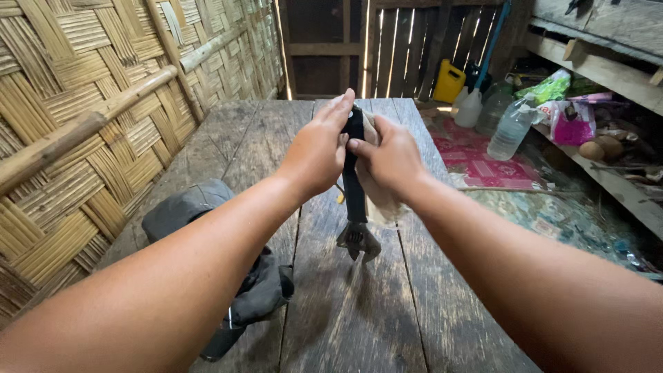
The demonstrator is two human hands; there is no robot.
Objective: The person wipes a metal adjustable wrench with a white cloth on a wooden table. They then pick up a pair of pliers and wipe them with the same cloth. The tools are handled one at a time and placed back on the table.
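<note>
Head view: both hands, left (318, 148) and right (390, 159), grip an upright adjustable wrench (355, 207), right pressing a cloth (381, 204).

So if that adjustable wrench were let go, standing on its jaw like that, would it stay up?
Probably not. The adjustable wrench stands head-down on the wooden table, steadied by the left hand and right hand, so it would likely topple. It looks like stiff metal, likely heavy for its size.

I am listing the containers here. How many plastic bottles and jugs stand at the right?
4: a yellow jug by the slat wall, a white bottle, a large clear jug behind it, and a clear bottle nearest. Others may hide behind the shelf.
</note>
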